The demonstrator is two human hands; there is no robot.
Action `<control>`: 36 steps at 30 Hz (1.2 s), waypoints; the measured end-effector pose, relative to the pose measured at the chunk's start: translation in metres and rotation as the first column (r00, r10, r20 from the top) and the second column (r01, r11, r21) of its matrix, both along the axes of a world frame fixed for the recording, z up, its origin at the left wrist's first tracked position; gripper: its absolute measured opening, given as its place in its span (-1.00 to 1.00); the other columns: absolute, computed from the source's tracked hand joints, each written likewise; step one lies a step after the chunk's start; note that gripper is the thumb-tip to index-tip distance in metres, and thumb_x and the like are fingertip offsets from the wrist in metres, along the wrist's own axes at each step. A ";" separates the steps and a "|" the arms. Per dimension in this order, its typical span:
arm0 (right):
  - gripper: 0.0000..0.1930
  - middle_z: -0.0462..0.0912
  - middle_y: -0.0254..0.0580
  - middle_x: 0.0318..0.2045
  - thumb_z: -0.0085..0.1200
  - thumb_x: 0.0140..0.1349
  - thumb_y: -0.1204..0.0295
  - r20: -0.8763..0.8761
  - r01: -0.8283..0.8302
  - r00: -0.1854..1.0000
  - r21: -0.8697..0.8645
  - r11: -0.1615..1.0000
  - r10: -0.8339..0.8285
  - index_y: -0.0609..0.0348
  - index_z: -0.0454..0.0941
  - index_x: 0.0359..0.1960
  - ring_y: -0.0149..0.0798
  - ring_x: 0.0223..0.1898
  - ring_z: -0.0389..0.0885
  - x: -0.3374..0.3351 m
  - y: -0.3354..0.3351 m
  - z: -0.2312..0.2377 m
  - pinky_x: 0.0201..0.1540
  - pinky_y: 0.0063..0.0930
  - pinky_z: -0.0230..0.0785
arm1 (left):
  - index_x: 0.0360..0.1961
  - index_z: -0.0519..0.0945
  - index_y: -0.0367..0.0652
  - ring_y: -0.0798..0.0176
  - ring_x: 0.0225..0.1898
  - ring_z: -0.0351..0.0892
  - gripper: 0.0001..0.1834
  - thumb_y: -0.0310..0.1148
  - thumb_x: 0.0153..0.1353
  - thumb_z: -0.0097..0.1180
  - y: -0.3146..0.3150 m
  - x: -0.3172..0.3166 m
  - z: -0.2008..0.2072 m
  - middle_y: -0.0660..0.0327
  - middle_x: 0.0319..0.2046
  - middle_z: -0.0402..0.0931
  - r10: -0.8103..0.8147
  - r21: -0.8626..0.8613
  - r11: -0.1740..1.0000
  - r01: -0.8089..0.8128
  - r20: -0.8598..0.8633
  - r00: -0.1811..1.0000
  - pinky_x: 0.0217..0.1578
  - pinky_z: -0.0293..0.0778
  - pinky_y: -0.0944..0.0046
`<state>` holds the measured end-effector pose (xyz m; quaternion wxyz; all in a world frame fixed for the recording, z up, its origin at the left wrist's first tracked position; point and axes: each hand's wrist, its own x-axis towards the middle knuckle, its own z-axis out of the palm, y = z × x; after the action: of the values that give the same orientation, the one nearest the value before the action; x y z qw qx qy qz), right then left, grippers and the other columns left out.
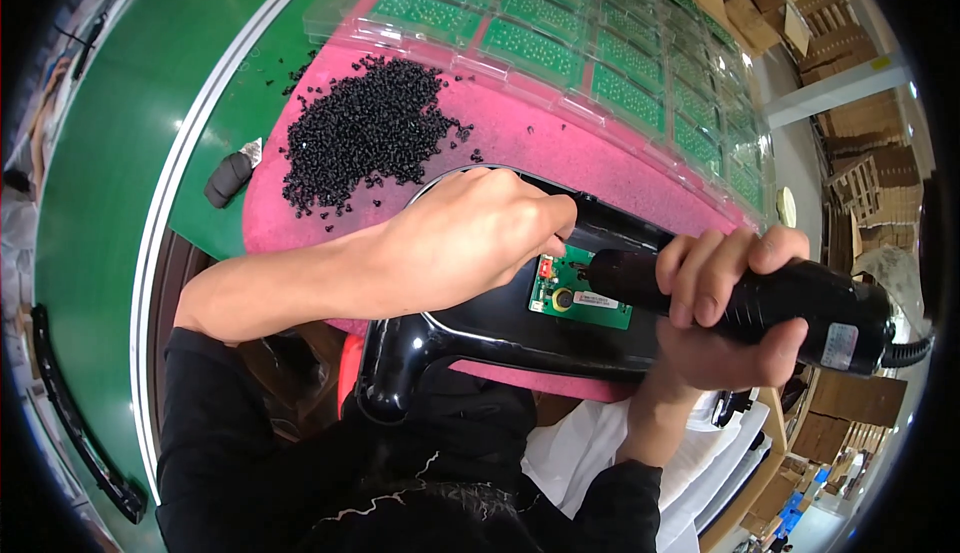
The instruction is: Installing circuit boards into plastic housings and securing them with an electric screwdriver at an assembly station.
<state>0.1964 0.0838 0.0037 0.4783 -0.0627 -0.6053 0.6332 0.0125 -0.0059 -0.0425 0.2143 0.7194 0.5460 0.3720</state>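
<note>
My right hand point(725, 283) is wrapped around a black corded electric screwdriver point(825, 303), held nearly level with its tip pointing left. That tip is over a green circuit board point(590, 315), which carries a red connector, a round dark part and a white label. The board sits inside a glossy black plastic housing point(480, 338) with a handle-like arm toward me. My left hand point(490, 223) reaches across the housing, fingers closed together beside the board's upper left. Whatever is between those fingertips is hidden.
A pile of small black screws point(370, 133) lies on the pink mat point(490, 118), some scattered loose. Clear plastic trays point(560, 38) of green boards stand at the back. A dark wrapped lump point(230, 178) rests on the green table at left. Cardboard boxes point(860, 393) are at right.
</note>
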 end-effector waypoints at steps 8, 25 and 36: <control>-0.48 0.39 -0.28 -0.67 0.20 0.12 -0.01 0.033 -0.046 0.998 -0.041 0.998 0.048 0.13 0.25 -0.22 -0.36 -0.70 0.33 -0.005 0.001 -0.005 -0.56 -0.42 0.28 | -0.41 0.49 -0.35 -0.18 -0.45 0.52 -0.84 -0.45 0.16 0.18 0.000 0.002 0.000 -0.04 -0.53 0.48 0.019 0.073 0.997 -0.018 -0.006 1.000 -0.47 0.41 0.03; -0.49 0.38 -0.41 -0.65 0.06 0.19 -0.10 -0.119 -0.048 0.991 0.089 0.995 0.059 0.09 0.28 -0.20 -0.49 -0.73 0.29 -0.009 -0.012 -0.002 -0.56 -0.54 0.14 | -0.35 0.54 -0.35 -0.16 -0.38 0.57 -0.87 -0.52 0.08 0.20 -0.004 -0.001 -0.001 -0.03 -0.50 0.56 -0.056 -0.089 0.995 0.049 -0.068 0.996 -0.36 0.47 0.03; -0.50 0.40 -0.44 -0.66 0.15 0.15 -0.05 -0.279 -0.111 0.952 0.062 0.992 0.124 0.08 0.28 -0.20 -0.52 -0.74 0.33 0.006 -0.013 0.006 -0.56 -0.60 0.18 | -0.33 0.61 -0.29 0.00 -0.43 0.63 -0.85 -0.44 0.09 0.25 0.006 0.002 -0.003 0.06 -0.49 0.62 -0.190 -0.003 0.981 0.192 0.142 0.971 -0.38 0.50 0.16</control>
<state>0.2023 0.0711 0.0095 0.5224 0.0755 -0.5476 0.6492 0.0140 -0.0003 -0.0458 0.2932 0.7386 0.4608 0.3952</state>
